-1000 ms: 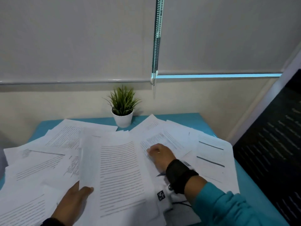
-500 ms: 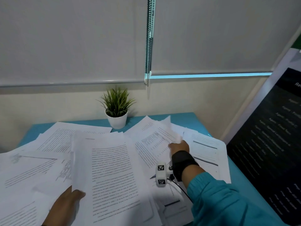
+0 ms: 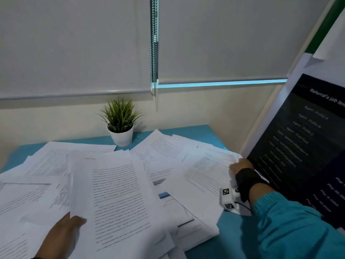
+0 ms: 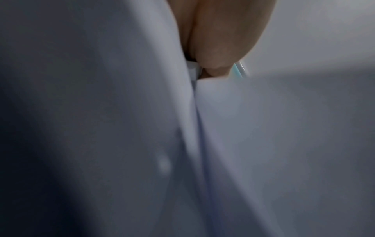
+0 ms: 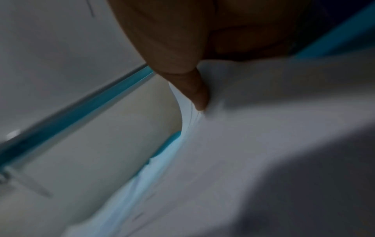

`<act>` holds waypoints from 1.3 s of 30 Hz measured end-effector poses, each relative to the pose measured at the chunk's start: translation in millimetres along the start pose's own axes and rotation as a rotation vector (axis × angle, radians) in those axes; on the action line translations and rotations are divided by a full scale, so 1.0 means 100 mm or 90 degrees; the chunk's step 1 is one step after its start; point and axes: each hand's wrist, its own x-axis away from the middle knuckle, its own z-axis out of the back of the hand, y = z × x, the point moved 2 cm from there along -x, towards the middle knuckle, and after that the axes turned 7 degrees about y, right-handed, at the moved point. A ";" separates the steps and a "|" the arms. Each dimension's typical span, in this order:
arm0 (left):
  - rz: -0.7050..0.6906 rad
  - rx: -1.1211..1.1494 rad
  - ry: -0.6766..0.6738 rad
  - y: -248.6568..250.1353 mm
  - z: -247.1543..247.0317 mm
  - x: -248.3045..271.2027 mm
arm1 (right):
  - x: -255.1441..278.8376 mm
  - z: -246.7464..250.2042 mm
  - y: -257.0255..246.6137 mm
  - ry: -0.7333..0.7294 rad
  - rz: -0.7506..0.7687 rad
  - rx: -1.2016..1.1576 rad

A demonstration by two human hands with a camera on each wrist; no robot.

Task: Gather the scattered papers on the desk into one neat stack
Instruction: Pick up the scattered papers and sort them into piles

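Note:
Several printed white papers (image 3: 119, 199) lie scattered and overlapping across the teal desk (image 3: 233, 238). My left hand (image 3: 63, 232) at the bottom left holds the near edge of a text-covered bundle, thumb on top; in the left wrist view its fingers (image 4: 221, 40) pinch sheet edges. My right hand (image 3: 239, 166) reaches to the desk's far right and grips the edge of a sheet (image 3: 207, 176) there. The right wrist view shows the thumb (image 5: 194, 93) pressing into curled paper edges (image 5: 263, 128).
A small green plant in a white pot (image 3: 121, 135) stands at the back of the desk by the wall. A dark poster board (image 3: 298, 146) leans close on the right, just beyond my right hand. Roller blinds cover the window behind.
My right hand has moved from the middle sheets out to the desk's right edge and taken hold of paper there. My left hand keeps its hold on the bundle. The view turned right.

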 end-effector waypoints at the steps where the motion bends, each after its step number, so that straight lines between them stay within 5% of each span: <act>1: 0.006 0.009 -0.037 0.01 -0.04 0.04 | -0.05 0.02 0.10 0.009 -0.003 0.034; 12: -0.001 -0.010 -0.013 0.09 -0.01 0.20 | -0.04 -0.02 0.25 -0.011 0.041 0.018; 17: 0.010 0.037 0.001 0.00 0.05 0.07 | -0.07 -0.05 0.32 -0.025 -0.023 -0.050; 24: 0.014 0.044 0.004 -0.04 0.06 0.04 | -0.07 -0.01 0.24 -0.008 0.055 -0.003; 33: -0.003 0.015 -0.046 0.25 -0.19 0.50 | 0.57 0.50 -0.64 0.062 0.403 -0.112; 36: 0.003 0.026 -0.051 0.26 -0.16 0.50 | 1.06 0.84 -1.17 0.104 0.599 -0.133; 39: 0.015 0.035 -0.061 0.24 -0.11 0.46 | 1.63 1.19 -1.61 0.103 0.696 -0.282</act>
